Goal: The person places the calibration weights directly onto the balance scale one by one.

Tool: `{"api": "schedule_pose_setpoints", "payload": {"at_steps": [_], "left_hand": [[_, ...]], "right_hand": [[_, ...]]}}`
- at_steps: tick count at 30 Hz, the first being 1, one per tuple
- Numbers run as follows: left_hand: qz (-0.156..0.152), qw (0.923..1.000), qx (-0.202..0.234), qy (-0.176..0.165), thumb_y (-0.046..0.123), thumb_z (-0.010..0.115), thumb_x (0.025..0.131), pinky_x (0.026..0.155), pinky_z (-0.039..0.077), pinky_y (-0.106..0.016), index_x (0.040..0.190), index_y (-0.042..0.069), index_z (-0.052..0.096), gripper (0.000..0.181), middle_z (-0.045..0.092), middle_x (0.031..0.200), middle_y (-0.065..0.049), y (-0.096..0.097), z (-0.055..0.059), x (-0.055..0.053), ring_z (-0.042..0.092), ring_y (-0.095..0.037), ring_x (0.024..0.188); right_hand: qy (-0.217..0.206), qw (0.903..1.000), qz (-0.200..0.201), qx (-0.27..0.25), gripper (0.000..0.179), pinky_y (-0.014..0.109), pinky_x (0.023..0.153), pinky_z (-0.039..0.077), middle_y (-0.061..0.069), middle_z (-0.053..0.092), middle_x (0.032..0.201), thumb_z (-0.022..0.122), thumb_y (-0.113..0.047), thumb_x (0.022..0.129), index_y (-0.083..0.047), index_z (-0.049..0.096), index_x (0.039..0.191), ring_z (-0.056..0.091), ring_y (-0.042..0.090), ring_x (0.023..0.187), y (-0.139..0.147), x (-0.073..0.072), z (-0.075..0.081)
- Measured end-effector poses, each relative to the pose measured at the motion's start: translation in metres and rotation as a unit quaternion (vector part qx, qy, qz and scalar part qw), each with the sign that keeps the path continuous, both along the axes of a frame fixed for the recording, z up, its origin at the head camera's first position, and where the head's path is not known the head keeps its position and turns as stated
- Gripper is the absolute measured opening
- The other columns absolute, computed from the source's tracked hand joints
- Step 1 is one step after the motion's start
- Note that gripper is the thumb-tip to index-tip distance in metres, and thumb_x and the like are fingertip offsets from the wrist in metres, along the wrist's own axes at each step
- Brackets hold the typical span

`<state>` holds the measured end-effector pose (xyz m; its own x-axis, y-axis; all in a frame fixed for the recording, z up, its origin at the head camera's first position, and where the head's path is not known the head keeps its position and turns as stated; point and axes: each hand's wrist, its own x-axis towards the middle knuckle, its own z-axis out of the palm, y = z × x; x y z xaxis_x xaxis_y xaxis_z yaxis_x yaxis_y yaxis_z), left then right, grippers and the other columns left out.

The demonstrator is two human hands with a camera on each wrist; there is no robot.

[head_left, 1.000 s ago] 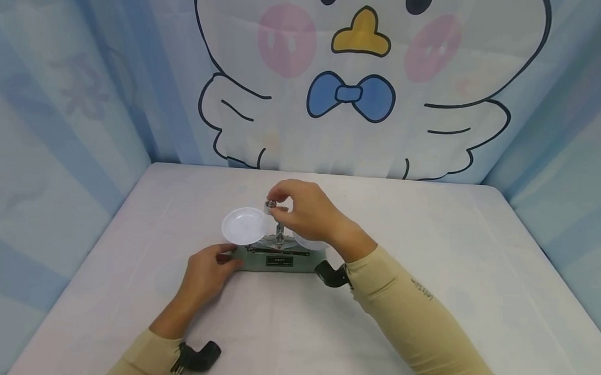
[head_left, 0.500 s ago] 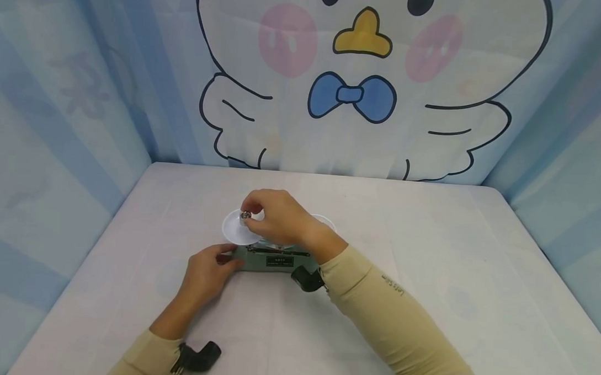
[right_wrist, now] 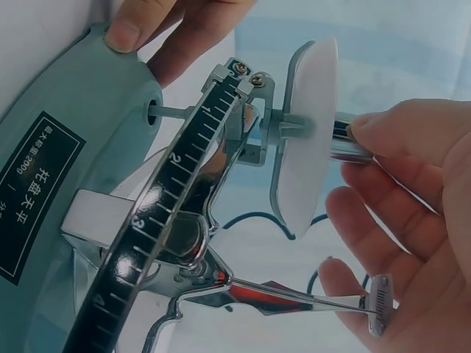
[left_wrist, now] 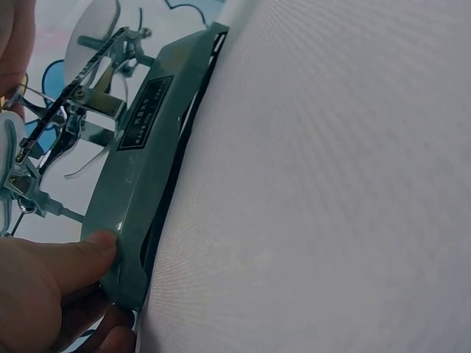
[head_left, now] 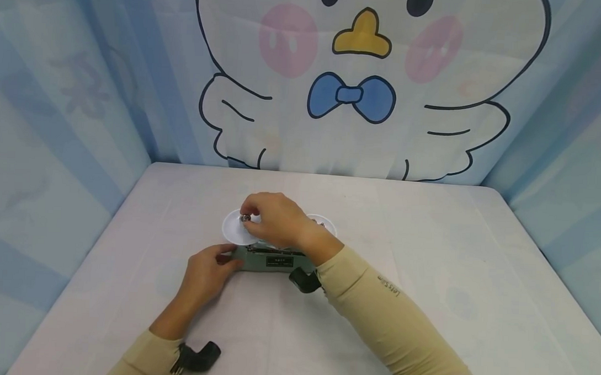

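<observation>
A green tray balance (head_left: 278,262) stands on the table, with a white left pan (head_left: 231,232) and a white right pan (head_left: 331,227). My left hand (head_left: 205,275) grips the left end of its base; in the left wrist view the thumb (left_wrist: 88,254) lies on the casing and the fingers curl behind. My right hand (head_left: 279,222) reaches across the balance and pinches a small shiny metal weight (right_wrist: 352,153) at the left pan. In the right wrist view the weight meets the pan's face. Small metal pieces (head_left: 322,225) show on the right pan, partly hidden by my right hand.
A white cloth covers the table (head_left: 427,269). Patterned curtains (head_left: 59,118) hang at the back and sides. The balance's graduated beam (right_wrist: 154,198) and upright pointer (right_wrist: 294,294) stand close to my right hand and fingers.
My right hand has moved left and down, carrying the metal weight from near the balance's middle to the left pan. The right pan has come more into view. My left hand stays in place.
</observation>
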<state>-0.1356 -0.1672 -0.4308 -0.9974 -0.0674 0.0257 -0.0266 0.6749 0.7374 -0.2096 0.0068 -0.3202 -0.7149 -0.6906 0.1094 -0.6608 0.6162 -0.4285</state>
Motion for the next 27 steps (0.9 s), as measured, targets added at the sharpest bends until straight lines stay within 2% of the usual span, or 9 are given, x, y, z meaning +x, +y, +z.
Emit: {"api": "schedule_pose_setpoints", "payload": {"at_steps": [13,21,27], "left_hand": [[0.007,1.0,-0.002,-0.005,0.013,0.074,0.09,0.091,0.053,-0.053,0.126,-0.005,0.064,0.042,0.068,0.119,-0.022,0.002,0.001,0.001,0.066,-0.037,0.107],[0.013,0.9999,-0.01,0.001,0.01,0.076,0.088,0.09,0.054,-0.053,0.122,-0.004,0.066,0.039,0.069,0.117,-0.022,0.002,0.002,0.002,0.067,-0.037,0.105],[0.013,0.9998,-0.017,-0.004,0.013,0.075,0.09,0.091,0.053,-0.051,0.127,-0.004,0.064,0.042,0.067,0.121,-0.022,0.003,0.001,0.001,0.066,-0.037,0.108]], "right_hand": [[0.001,0.9999,-0.006,0.011,0.024,0.031,0.097,0.05,0.004,0.069,0.116,0.064,-0.018,0.098,-0.008,0.068,0.119,0.062,0.018,0.107,-0.001,0.001,0.001],[-0.026,0.9989,-0.026,-0.031,0.027,0.034,0.1,0.049,0.004,0.066,0.123,0.064,-0.021,0.098,-0.008,0.067,0.122,0.059,0.02,0.115,0.007,0.005,0.006],[-0.025,0.9958,-0.04,-0.078,0.027,0.036,0.099,0.05,0.003,0.066,0.122,0.066,-0.023,0.097,-0.008,0.068,0.12,0.059,0.02,0.114,0.04,0.015,0.021]]}}
